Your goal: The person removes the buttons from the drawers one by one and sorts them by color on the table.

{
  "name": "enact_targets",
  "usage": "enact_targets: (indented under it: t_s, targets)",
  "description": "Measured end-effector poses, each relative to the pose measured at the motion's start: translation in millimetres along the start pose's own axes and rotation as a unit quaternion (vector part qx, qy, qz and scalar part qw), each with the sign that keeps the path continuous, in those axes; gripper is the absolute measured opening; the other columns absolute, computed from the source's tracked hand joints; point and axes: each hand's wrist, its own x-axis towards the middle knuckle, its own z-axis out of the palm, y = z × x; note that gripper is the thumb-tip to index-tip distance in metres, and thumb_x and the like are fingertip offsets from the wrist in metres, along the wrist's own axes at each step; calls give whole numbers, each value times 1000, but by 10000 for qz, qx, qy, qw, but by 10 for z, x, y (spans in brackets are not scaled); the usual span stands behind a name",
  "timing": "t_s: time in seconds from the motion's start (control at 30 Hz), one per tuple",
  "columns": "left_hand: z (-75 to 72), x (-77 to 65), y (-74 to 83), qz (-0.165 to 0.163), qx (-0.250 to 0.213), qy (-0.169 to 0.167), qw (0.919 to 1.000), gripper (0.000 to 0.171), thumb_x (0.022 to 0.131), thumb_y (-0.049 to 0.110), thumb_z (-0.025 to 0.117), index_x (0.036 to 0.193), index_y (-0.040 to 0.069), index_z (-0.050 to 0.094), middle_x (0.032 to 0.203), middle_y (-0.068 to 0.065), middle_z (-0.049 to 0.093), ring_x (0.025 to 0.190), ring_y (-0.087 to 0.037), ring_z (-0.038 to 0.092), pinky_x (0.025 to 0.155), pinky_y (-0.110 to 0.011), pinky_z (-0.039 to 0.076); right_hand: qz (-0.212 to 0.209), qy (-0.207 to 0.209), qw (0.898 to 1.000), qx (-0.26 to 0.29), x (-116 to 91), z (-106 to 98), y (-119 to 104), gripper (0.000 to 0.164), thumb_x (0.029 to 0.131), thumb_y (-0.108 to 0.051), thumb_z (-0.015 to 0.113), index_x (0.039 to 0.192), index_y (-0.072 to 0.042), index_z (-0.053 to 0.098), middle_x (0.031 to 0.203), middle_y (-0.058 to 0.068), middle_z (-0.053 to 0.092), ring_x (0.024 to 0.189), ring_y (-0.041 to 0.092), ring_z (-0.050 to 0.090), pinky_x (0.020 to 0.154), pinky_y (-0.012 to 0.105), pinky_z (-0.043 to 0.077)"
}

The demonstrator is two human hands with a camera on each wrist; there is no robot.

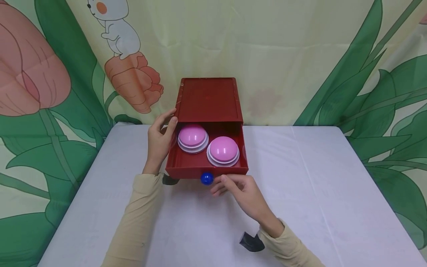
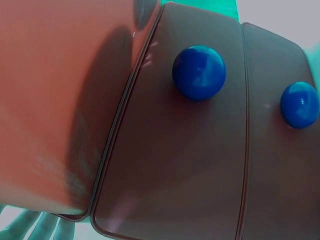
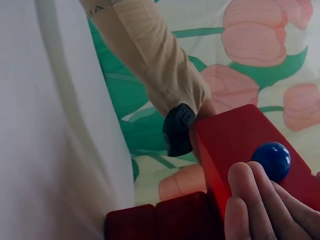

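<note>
A red drawer cabinet (image 1: 208, 98) stands at the table's back edge with its top drawer (image 1: 186, 172) pulled out. Inside sit two pink domed push buttons on white bases, one at the back left (image 1: 192, 135) and one at the front right (image 1: 223, 149). My left hand (image 1: 159, 139) rests against the cabinet's left side, thumb near its front edge. My right hand (image 1: 241, 193) is at the drawer front, fingertips right beside the round blue knob (image 1: 207, 178). In the right wrist view its fingers (image 3: 255, 202) lie fairly straight along the blue knob (image 3: 272, 160).
The left wrist view shows two drawer fronts, each with a blue knob, one nearer (image 2: 199, 72) and one farther (image 2: 300, 105). A white cloth (image 1: 283, 193) covers the table. Behind hangs a curtain (image 1: 267, 55) printed with plants and a rabbit. Black wrist cameras (image 1: 251, 243) sit at both cuffs.
</note>
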Motion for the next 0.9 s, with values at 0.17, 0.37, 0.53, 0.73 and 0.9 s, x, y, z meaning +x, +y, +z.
enact_targets:
  t_s: [0.17,0.37,0.53,0.73,0.9]
  targets:
    - [0,0,-5,-8,-11,-1,10000,39,102,15,56,138,0,57,134,-16,60,113,-16,59,92,-23,50,-66,12,10000,-46,-20,-58,-56,30,105,-22,50,112,-2,72,93,6,76,84,21,75,84,33,59]
    - [1,-6,6,-45,-15,7,10000,39,102,15,56,138,0,57,134,-16,60,115,-19,59,92,-22,50,-135,113,9997,-177,-39,-110,-128,27,105,-21,51,112,-6,72,92,4,77,83,21,75,86,33,59]
    - [3,-6,3,-40,-21,-2,10000,39,102,15,56,138,0,56,135,-16,60,115,-19,59,91,-19,50,-153,160,9994,-271,-63,-153,-215,27,105,-22,50,114,-8,71,92,3,77,84,20,75,91,32,56]
    - [5,-8,2,-10,-28,-2,10000,39,102,15,56,138,0,56,134,-16,60,115,-18,59,91,-18,50,-333,129,9990,-278,-70,-209,-311,26,105,-19,50,115,-8,71,92,2,77,86,21,75,94,32,54]
    - [5,-7,-2,25,-23,28,10000,39,101,15,56,137,0,57,134,-16,60,114,-17,59,91,-20,50,-575,119,9980,-252,-61,-259,-401,26,105,-15,50,117,-3,70,94,3,77,87,21,75,94,32,54]
